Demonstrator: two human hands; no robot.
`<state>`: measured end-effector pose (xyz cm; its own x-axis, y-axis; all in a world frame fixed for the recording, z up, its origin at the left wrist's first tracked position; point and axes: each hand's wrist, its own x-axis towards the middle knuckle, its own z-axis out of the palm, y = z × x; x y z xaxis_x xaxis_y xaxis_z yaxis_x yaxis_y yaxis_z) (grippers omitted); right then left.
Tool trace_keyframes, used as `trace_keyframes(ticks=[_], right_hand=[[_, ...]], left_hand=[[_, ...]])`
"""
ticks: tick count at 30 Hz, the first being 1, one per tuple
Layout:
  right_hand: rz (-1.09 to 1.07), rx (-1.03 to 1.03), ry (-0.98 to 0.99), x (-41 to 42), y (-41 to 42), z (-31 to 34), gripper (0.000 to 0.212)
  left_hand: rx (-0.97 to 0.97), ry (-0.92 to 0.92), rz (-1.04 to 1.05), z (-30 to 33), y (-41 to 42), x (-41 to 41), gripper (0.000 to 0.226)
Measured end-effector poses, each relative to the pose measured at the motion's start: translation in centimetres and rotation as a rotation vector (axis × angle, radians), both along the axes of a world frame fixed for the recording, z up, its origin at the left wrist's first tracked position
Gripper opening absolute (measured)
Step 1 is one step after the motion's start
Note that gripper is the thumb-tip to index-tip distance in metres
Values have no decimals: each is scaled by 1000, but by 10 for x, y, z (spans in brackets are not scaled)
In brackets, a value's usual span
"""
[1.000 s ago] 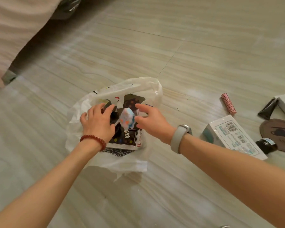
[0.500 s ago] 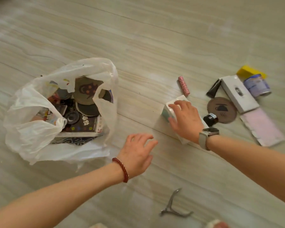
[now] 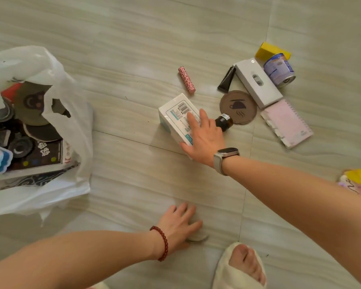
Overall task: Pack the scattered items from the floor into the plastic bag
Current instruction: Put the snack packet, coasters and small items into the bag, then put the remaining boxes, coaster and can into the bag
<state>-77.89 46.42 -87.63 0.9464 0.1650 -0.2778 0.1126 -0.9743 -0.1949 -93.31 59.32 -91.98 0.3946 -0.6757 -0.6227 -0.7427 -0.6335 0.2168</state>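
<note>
The right hand (image 3: 204,136) lies flat, fingers straight, on the white box (image 3: 175,113); the plastic bag (image 3: 71,113) sits well to its left. The left hand (image 3: 179,224) rests spread on the floor (image 3: 133,49).

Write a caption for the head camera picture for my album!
Right hand on a white box, left hand on the floor, bag half full.

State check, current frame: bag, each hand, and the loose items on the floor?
White plastic bag: mouth open, partly filled, lying on floor.
White barcode-labelled box: on floor, under right hand.
Right hand: fingers straight, resting on box.
Left hand: flat on floor, holding nothing visible.
Brown glass bottle: lying on its side.
Pink patterned tube: lying flat.
Blue-labelled tin can: on its side.
Pink spiral notebook: closed, flat.
</note>
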Motion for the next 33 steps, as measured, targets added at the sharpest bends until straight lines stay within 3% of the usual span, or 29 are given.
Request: trace_keyframes(ticks=[3, 6, 9, 14, 17, 21, 25, 28, 30, 33], right_hand=[[-6, 4, -5, 0, -2, -1, 81], [-9, 11, -11, 1, -2, -2, 80], [-39, 24, -7, 3, 0, 0, 78], [-159, 208, 26, 2, -2, 7, 70], [-131, 374, 75, -8, -3, 19, 68], [107, 444, 201, -17, 11, 44, 61], [304, 437, 329, -25, 45, 69, 60], [292, 560, 391, -28, 74, 79, 55], [230, 684, 429, -27, 95, 84, 51], [180, 795, 423, -24, 133, 94, 51]], left_hand=[[-239, -38, 49, -12, 5, 3, 47], [-253, 43, 177, -5, 6, 14, 30], [-185, 76, 299, 6, 11, 25, 44], [-327, 90, 442, 33, 39, 37, 42], [-431, -33, 576, 52, 75, 47, 49], [-519, -277, 759, 80, 147, 60, 58], [-340, -574, 928, 105, 214, 76, 64], [-27, -861, 916, 120, 246, 95, 69], [161, -919, 881, 130, 255, 102, 74], [262, -973, 909, 138, 268, 99, 70]])
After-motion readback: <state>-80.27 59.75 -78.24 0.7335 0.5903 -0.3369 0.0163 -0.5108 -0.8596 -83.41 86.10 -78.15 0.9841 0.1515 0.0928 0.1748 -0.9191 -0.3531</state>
